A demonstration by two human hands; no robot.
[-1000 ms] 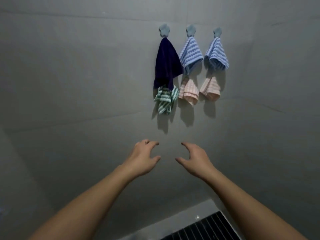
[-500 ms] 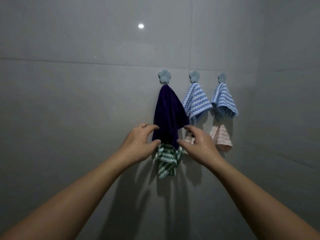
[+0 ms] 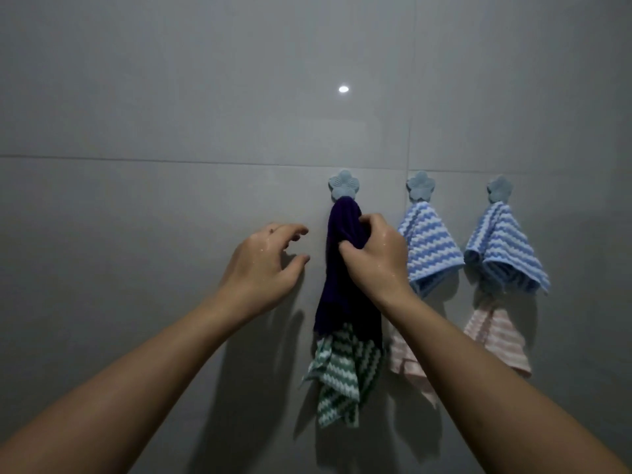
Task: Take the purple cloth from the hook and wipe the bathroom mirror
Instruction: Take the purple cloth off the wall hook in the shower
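A dark purple cloth (image 3: 337,295) hangs from the leftmost blue flower-shaped hook (image 3: 344,185) on the grey tiled wall. My right hand (image 3: 376,254) is closed around the upper part of the purple cloth, just below the hook. My left hand (image 3: 265,265) hovers beside the cloth on its left, fingers spread and curled, touching nothing. A green-and-white striped cloth (image 3: 337,378) hangs beneath the purple one. No mirror is in view.
Two more flower hooks (image 3: 421,185) (image 3: 500,188) to the right each carry a blue-and-white striped cloth (image 3: 429,248) (image 3: 502,248) over a pink striped cloth (image 3: 496,340). A light reflection (image 3: 343,89) shows on the glossy wall tile.
Both hands have risen to the hooks. My right hand went from open beside the purple cloth to gripping its top; my left hand stays open on the left. The view came closer to the wall.
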